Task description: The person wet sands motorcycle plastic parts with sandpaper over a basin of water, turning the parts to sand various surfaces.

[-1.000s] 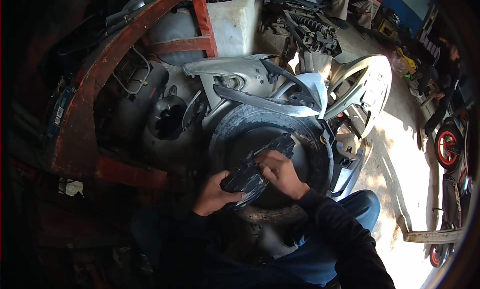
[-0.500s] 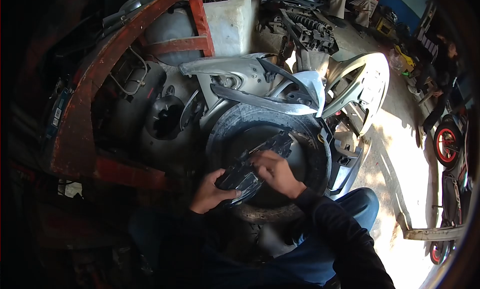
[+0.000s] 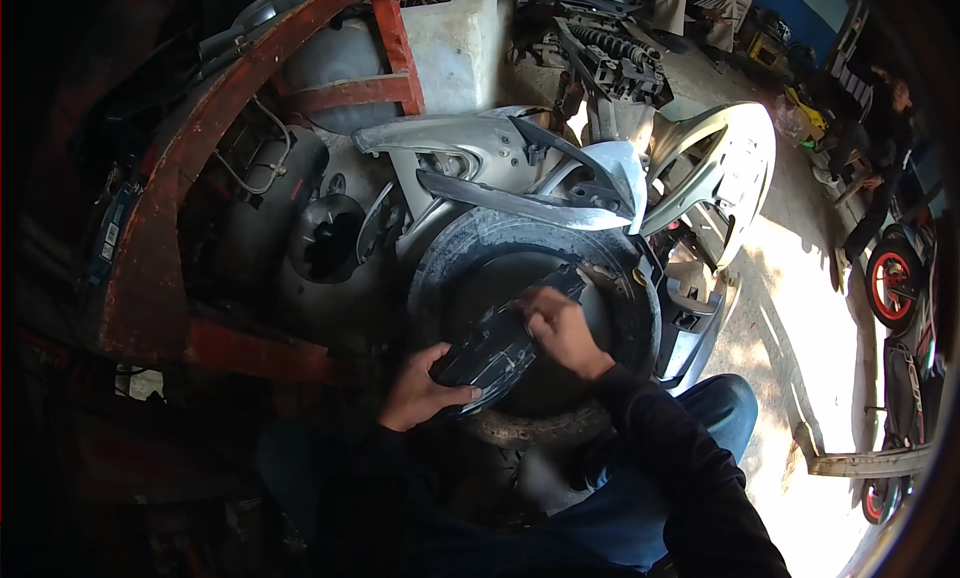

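My left hand [image 3: 418, 392] grips the lower left end of a long black plastic part [image 3: 492, 366], thumb on top and fingers around its side. The part is tilted, its far end up to the right, and has ribs and pale scuffs. My right hand [image 3: 566, 332] is closed over the upper half of the part, fingers curled against its surface. Whatever those fingers pinch, if anything, is hidden. Below both hands lies a worn, dusty tire [image 3: 455, 240] with a dark, round opening.
Silver and grey motorcycle body panels [image 3: 450, 138] lean just beyond the tire. A rusty red metal frame [image 3: 150, 248] stands at left, near a grey cylindrical tank [image 3: 265, 193]. Rightward are a sunlit floor, a wooden beam [image 3: 870, 465] and a red-rimmed wheel [image 3: 893, 286]. People sit farther back.
My right hand has slid a little up and to the right along the black plastic part. My left hand keeps its grip in nearly the same place.
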The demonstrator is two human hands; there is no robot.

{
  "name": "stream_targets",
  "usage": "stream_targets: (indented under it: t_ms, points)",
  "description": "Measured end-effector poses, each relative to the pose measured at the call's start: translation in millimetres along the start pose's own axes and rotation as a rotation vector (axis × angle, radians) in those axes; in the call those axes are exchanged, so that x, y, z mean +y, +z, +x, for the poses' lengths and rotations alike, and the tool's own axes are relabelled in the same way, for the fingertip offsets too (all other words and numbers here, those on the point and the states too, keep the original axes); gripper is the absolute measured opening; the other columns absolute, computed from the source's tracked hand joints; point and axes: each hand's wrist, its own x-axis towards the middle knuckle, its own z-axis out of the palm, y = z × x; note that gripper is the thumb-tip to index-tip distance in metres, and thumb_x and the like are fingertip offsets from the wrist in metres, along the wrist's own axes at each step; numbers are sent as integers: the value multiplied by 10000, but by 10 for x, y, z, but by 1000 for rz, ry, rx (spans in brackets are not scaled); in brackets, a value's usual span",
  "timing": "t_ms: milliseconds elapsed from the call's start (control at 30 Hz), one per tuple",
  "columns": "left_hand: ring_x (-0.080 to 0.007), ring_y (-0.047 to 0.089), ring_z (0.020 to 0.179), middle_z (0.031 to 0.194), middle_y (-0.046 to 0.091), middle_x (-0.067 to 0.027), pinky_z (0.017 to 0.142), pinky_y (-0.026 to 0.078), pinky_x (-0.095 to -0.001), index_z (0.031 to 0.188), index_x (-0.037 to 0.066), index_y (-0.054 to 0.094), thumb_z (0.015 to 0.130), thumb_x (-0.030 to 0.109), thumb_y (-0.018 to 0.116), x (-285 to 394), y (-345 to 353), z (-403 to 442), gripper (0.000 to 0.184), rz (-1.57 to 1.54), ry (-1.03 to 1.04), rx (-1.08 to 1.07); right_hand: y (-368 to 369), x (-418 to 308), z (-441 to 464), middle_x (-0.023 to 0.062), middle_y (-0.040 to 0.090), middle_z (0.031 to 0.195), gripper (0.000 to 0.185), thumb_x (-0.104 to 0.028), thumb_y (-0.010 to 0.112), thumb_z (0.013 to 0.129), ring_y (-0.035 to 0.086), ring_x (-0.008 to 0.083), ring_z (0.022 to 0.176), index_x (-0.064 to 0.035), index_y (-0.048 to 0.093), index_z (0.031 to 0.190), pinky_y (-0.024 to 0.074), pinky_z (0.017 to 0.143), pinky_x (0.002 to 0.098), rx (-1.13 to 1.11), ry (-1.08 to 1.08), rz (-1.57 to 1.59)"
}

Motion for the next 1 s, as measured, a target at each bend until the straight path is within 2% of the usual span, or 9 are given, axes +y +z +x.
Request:
stream_targets:
  t_ms: [100,167,300,433,567,700,767,900,1000]
  points:
    - [-138,677,941,1025,727,-84,863,527,-290,1121,-25,671,702,165,881,62,17,22,506,7,13,-8,40,92,38,158,673,1068,195,-79,627,898,667,363,982,20,709,1045,548,853,408,16,85,-58]
    - [-139,676,951,1032,726,-86,872,525,-291,1124,-22,673,702,166,883,27,-1,17,507,-46,-48,-15,166,-241,-7,160,673,1027,194,-83,623,899,666,359,959,11,708,1045,547,842,415,-5,-111,-35]
    - [-140,675,953,1033,725,-85,868,520,-289,1123,-26,674,702,166,884,-3,-30,6,508,-25,-14,7,-12,221,84,166,672,1019,215,-74,598,899,666,367,947,-17,708,1074,545,835,437,2,78,-86]
    - [-143,674,947,1031,725,-84,864,517,-288,1113,-40,673,703,164,885,-69,-33,28,505,-39,6,21,116,-281,20,168,674,1041,226,-95,612,915,683,351,955,-5,713,1096,556,808,417,-76,-57,-1]
    - [-139,669,943,1021,726,-75,864,517,-286,1105,-36,676,704,160,886,-17,-10,2,493,-31,17,16,31,57,36,162,683,1062,230,-75,599,925,687,356,963,-6,720,1108,562,842,415,-38,61,-89]
    - [-138,668,944,1014,726,-72,869,518,-288,1107,-32,676,703,161,889,-94,-24,22,496,-40,3,29,119,-142,5,195,690,1097,258,-75,570,935,686,373,1020,9,712,1134,543,920,436,-22,-136,-10]
    - [-136,667,949,1024,725,-73,873,521,-291,1121,-26,673,705,159,889,-69,-21,23,505,-54,3,20,-12,152,71,193,692,1125,268,-79,555,938,680,367,1059,15,708,1137,538,938,424,-36,91,-10]
    - [-133,665,956,1037,724,-72,875,522,-294,1141,-17,667,709,159,888,-83,-38,32,516,-69,-19,18,217,-268,37,193,697,1100,261,-80,541,939,688,375,995,9,721,1106,548,896,419,-42,-21,53]
    - [-135,661,963,1050,718,-75,879,521,-294,1161,-27,658,710,163,889,-173,-60,38,542,-21,3,59,28,93,184,191,691,1121,255,-56,572,929,682,346,1044,25,714,1124,528,943,403,-47,175,-53]
